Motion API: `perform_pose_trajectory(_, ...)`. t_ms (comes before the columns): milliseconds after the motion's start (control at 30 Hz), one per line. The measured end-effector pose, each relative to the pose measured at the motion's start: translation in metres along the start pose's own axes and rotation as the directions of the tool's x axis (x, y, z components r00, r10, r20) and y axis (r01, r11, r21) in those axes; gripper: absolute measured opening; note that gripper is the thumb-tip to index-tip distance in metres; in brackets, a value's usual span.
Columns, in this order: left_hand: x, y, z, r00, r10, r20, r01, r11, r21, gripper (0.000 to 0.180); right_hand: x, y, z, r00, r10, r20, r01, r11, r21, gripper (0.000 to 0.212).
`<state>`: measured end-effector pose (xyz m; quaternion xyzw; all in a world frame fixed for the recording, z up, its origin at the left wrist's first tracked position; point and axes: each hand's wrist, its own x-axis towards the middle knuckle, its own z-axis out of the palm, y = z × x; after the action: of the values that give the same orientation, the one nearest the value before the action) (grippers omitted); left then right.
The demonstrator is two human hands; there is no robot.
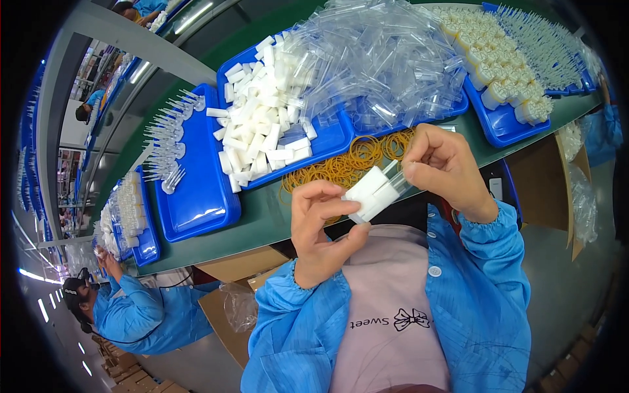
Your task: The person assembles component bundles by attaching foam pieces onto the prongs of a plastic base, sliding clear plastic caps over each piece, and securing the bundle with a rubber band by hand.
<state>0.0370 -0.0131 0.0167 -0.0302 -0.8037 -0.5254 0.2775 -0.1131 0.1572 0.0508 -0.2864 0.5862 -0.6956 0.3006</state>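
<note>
White blocks (373,198) lie at the centre of the frame, pinched between the thumb and fingers of the left hand (325,226). Clear plastic strips (398,183), at the blocks' upper right, are pinched by the thumb and curled fingers of the right hand (440,167); their count is hard to make out. Amber rubber bands (314,180) sit above, partly covered by hands and blocks. Upper centre: white pieces (262,134) fill a blue tray (335,136); heaped clear sleeves (386,62) run off the top edge.
</note>
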Motion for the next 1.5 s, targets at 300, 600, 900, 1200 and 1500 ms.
perform_pose_trajectory(300, 0.0, -0.012, 0.01, 0.85, -0.514, 0.118, 0.401, 0.484, -0.778, 0.047, -0.003, 0.003, 0.007, 0.978, -0.185, -0.095, 0.177, 0.981, -0.081, 0.009)
perform_pose_trajectory(600, -0.002, -0.016, 0.011, 0.92, -0.389, 0.043, 0.289, 0.602, -0.744, 0.039, -0.015, 0.019, 0.011, 0.866, -0.464, -0.186, 0.363, 0.839, -0.405, 0.011)
perform_pose_trajectory(900, -0.003, -0.005, 0.014, 0.956, -0.291, -0.016, 0.198, 0.687, -0.699, 0.037, -0.023, 0.019, 0.028, 0.832, -0.525, -0.181, 0.429, 0.815, -0.391, 0.014)
perform_pose_trajectory(1200, -0.004, -0.012, 0.014, 0.947, -0.321, 0.033, 0.237, 0.623, -0.746, 0.037, -0.024, 0.021, 0.028, 0.854, -0.475, -0.212, 0.38, 0.848, -0.369, 0.013)
perform_pose_trajectory(1500, 0.0, -0.022, 0.001, 0.836, -0.549, 0.032, 0.358, 0.499, -0.789, 0.035, -0.018, 0.035, -0.066, 0.859, -0.384, -0.338, 0.025, 0.692, -0.722, 0.018)
